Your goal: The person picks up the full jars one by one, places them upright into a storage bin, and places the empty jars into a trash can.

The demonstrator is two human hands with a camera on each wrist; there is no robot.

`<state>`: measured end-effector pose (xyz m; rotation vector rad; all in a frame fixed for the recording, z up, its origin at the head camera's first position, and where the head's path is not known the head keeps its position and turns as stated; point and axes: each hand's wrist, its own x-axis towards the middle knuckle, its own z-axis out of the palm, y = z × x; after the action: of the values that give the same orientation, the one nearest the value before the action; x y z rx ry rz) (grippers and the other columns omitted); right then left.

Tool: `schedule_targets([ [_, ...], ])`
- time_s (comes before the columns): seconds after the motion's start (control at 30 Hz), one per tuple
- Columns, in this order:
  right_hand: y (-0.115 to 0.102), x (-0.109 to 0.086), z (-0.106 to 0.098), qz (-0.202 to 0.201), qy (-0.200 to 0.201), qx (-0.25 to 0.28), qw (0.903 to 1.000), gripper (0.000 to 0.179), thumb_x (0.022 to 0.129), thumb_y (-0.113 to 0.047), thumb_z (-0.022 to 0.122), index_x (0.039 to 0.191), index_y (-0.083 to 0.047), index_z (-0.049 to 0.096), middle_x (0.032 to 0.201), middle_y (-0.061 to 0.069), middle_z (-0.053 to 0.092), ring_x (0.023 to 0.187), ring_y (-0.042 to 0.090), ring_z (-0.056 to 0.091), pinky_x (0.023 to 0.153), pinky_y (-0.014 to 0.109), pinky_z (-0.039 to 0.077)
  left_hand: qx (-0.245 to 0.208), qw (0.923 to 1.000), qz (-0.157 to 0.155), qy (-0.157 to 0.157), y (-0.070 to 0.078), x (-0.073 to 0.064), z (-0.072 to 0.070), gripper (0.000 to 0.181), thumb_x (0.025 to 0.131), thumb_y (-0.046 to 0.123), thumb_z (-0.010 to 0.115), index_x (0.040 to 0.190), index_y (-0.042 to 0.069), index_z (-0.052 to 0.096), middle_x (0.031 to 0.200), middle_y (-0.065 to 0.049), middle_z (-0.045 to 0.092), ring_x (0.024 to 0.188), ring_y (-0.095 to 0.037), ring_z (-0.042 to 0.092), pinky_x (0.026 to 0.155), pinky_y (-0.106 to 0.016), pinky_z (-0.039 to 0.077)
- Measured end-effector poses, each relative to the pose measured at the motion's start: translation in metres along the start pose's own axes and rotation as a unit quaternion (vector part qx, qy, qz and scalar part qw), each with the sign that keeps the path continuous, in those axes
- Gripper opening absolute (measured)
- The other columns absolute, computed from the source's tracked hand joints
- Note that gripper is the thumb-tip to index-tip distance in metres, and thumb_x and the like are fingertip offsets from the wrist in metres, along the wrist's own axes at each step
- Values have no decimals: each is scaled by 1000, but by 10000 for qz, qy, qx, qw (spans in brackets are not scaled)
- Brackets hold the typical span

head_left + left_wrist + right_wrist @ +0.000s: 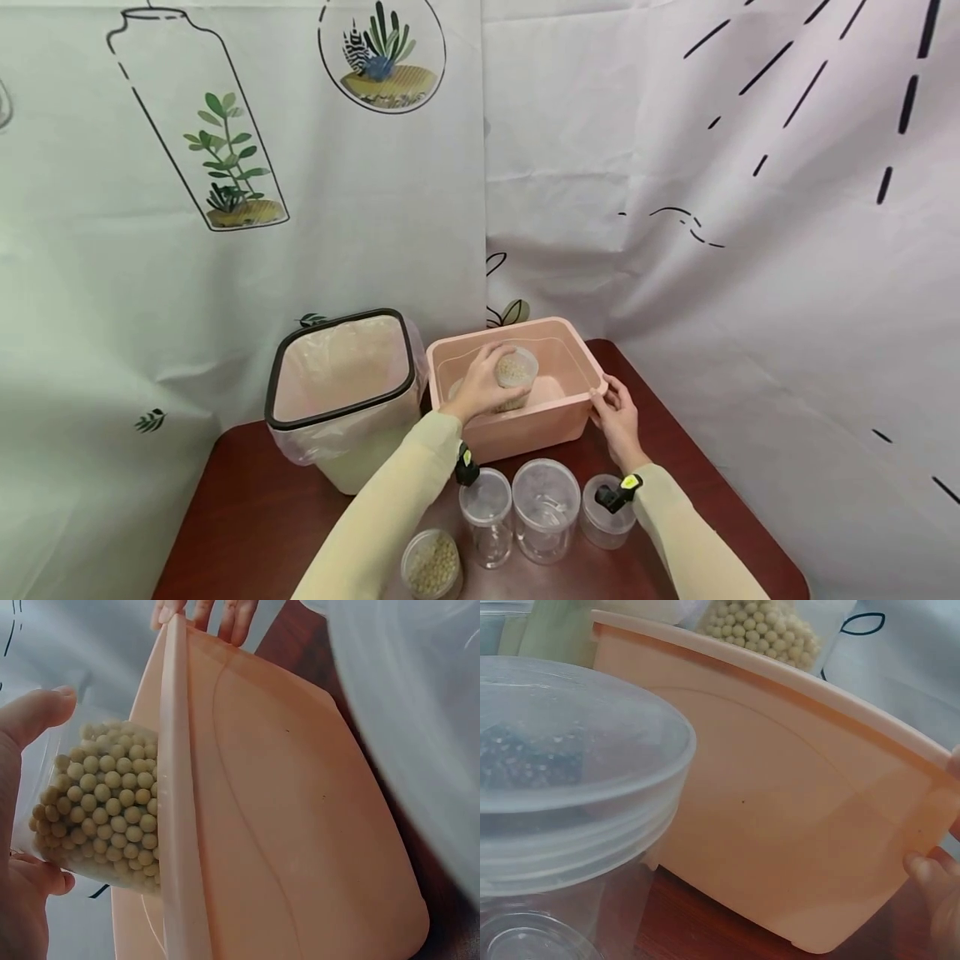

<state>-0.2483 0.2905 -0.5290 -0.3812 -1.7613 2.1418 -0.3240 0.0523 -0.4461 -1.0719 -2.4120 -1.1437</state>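
My left hand (480, 390) grips a clear plastic jar of round, pale-yellow soybeans (514, 368) from its left side, thumb and fingers spread round it. In the head view the jar overlaps the inside of a pink plastic bin (525, 429), and in the left wrist view the beans (109, 802) show above and behind the bin's front rim (176, 787). At the bin's right front corner, my right hand (619, 419) pinches the rim, its thumb (928, 874) against the outer wall. A pale rounded shape inside the bin is partly hidden behind my left hand.
A trash can (341, 417) with a black rim and plastic liner stands left of the bin. In front are a tall lidded jar (491, 521), a wider one (546, 508), a short one (606, 521) by my right wrist, and another jar of beans (431, 567).
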Motion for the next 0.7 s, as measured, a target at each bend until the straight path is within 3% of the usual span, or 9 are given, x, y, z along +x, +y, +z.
schedule_targets([
  [0.17,0,0,1,-67,30,12,10000,51,91,-16,61,137,-18,41,128,14,49,97,12,57,90,49,42,-201,9989,-288,-315,0,1,1,64,65,22,85,120,7,57,128,-15,44,111,-29,49,87,-42,44],
  [0.47,-1,1,0,-115,-9,101,9999,51,90,-17,62,137,-16,41,128,17,48,93,8,58,91,52,40,-251,9944,-500,-892,7,14,1,57,66,21,84,116,9,60,131,-12,41,118,-28,43,93,-44,40],
  [0.63,3,0,-1,-212,-90,-3,9997,53,91,-19,61,139,-15,39,130,19,46,97,14,57,90,53,40,-197,9917,-559,-1140,9,17,3,53,66,19,85,113,10,62,131,-11,43,120,-28,39,94,-44,38],
  [0.7,13,9,-7,-421,-233,220,9986,51,91,-18,61,138,-16,41,129,18,48,101,19,57,88,50,43,-113,9905,-516,-1270,10,20,3,53,65,18,85,112,9,62,130,-11,43,120,-28,38,94,-44,38],
])
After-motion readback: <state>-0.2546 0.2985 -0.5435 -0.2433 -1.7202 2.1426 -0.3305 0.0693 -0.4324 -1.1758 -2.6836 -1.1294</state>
